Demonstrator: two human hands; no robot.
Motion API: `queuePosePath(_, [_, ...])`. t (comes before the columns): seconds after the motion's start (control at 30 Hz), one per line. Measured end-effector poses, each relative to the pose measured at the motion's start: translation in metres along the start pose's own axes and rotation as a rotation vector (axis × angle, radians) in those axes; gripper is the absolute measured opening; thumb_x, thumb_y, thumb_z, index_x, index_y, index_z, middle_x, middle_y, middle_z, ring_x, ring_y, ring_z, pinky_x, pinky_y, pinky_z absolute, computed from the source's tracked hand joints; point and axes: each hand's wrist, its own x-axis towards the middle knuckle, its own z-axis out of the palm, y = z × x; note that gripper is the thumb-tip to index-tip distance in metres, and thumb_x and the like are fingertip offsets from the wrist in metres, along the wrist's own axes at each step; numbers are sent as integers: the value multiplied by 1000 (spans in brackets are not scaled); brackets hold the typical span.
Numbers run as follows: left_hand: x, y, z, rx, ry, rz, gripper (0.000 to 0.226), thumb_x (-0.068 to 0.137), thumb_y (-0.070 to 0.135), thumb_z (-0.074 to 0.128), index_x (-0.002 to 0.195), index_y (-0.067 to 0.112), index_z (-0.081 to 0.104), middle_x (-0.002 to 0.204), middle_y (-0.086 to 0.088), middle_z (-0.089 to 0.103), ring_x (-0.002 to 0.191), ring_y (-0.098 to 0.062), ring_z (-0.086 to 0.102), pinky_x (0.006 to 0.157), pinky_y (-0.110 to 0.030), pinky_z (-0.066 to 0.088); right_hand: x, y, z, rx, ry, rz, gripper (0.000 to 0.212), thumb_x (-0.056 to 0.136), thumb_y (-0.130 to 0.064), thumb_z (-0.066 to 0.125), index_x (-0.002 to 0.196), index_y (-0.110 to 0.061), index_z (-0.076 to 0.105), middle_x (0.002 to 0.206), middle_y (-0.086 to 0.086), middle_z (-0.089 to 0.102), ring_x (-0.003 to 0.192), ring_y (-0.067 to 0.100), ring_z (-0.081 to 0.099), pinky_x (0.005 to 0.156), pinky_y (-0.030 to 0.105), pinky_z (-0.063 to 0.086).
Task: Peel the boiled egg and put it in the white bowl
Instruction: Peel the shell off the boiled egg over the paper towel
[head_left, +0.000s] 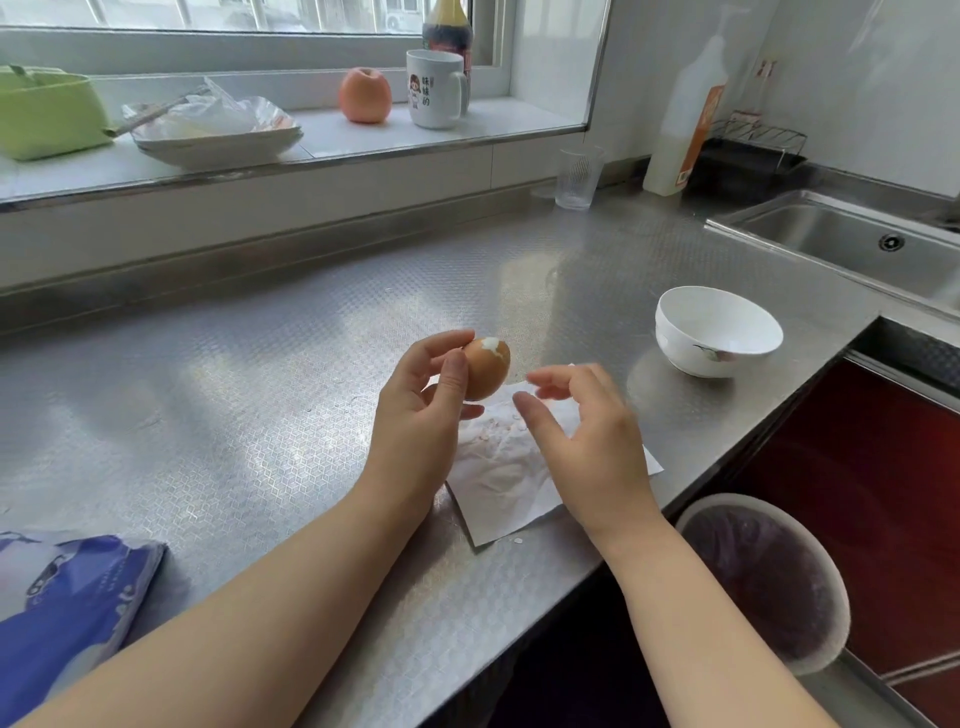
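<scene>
My left hand (421, 415) holds a brown boiled egg (487, 368) upright between thumb and fingers above the steel counter. A small patch at the egg's top is bare and white; the shell covers the remainder. My right hand (582, 436) hovers just right of the egg with relaxed, slightly bent fingers, holding nothing I can see. Under both hands lies a white paper napkin (498, 483) with small shell bits on it. The white bowl (719, 330) stands empty on the counter to the right of the hands.
A sink (852, 244) is at the far right, a clear glass (579, 176) and a white bottle (685, 124) behind it. A lined bin (763, 577) stands below the counter edge. A blue packet (67, 613) lies at front left. Apple, mug and plates sit on the windowsill.
</scene>
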Motion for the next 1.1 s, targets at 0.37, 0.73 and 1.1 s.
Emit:
queuePosePath(0.37, [-1, 1, 4, 65, -73, 10, 21, 100, 20, 48, 111, 20, 67, 103, 4, 71, 88, -9, 70, 71, -23, 56, 7, 0, -5, 166, -32, -38, 35, 93, -21, 59, 128, -25, 56, 111, -6, 50, 93, 4, 56, 87, 9, 40])
queuePosePath(0.73, [-1, -6, 3, 176, -263, 22, 52, 72, 48, 66, 121, 51, 51, 124, 2, 64, 105, -22, 64, 93, -40, 54, 6, -2, -2, 317, 98, 54, 11, 80, -17, 74, 86, -21, 66, 89, -12, 58, 85, 5, 58, 81, 12, 42])
queuePosePath(1.1, [-2, -10, 5, 234, -237, 57, 30, 87, 36, 53, 117, 33, 52, 115, 2, 67, 105, -13, 66, 92, -42, 52, 5, -1, -4, 346, 127, 190, 11, 88, -24, 66, 85, -32, 58, 77, -20, 63, 77, -1, 59, 75, 10, 42])
